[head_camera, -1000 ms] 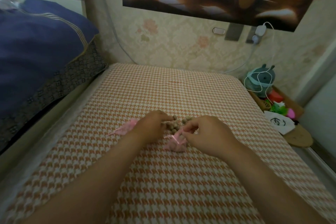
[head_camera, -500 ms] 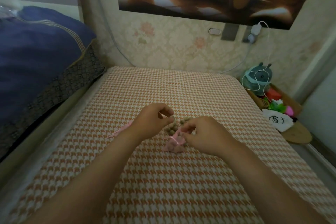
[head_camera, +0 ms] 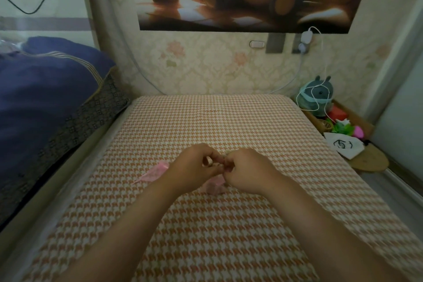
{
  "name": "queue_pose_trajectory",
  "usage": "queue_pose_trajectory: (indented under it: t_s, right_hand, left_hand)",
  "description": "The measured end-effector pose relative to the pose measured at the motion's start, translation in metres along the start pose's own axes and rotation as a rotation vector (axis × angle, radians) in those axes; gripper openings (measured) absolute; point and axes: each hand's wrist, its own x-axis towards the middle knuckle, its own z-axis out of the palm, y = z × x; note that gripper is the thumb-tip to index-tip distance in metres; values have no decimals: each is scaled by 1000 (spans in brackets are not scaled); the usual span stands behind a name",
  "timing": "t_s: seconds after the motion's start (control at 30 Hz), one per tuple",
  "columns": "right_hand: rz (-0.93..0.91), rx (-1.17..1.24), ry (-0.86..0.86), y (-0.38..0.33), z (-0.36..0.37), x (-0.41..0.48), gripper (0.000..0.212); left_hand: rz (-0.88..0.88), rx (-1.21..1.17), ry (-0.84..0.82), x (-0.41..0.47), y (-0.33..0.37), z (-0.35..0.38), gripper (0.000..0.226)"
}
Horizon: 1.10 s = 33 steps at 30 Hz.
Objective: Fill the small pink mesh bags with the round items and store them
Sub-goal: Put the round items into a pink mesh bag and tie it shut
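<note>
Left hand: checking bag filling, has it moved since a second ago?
Yes. The left hand shifted right, toward the pink mesh bag, meeting the right hand above it.

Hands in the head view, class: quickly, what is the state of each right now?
Left hand: fingers curled; whether they hold anything cannot be told.
Right hand: pinches the top of the pink mesh bag.

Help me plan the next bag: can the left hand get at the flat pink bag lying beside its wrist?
Probably yes: the flat pink bag lies just left of the left hand, nothing between them. Its fingers are curled at the fuller pink bag, so it must leave that first.
</note>
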Motion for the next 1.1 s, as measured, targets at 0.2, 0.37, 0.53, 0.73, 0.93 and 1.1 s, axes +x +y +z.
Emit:
queue_pose_trajectory:
  t_s: [0.2,0.37,0.53,0.73,0.93,1.1]
  right_hand:
    - [-16,30,-10,3,-2,1,23]
    - [-6,65,16,3,3,4,20]
    - [-14,88,28,1,2,3,16]
    - [-18,51,39,0,5,7,19]
    - [-7,20,28,1,10,10,20]
    - [-7,47,27,-1,11,8,20]
  left_hand:
    - [-34,-61,-41,9,-4,-5,9]
    - [-151,9,92,19,-33,-9,9]
    - [-195,118,-34,18,-69,11,21]
    - [-150,159,-95,28,-71,24,23]
    - [-202,166,-87,31,-75,30,15]
    - [-178,65,-22,30,-72,22,17]
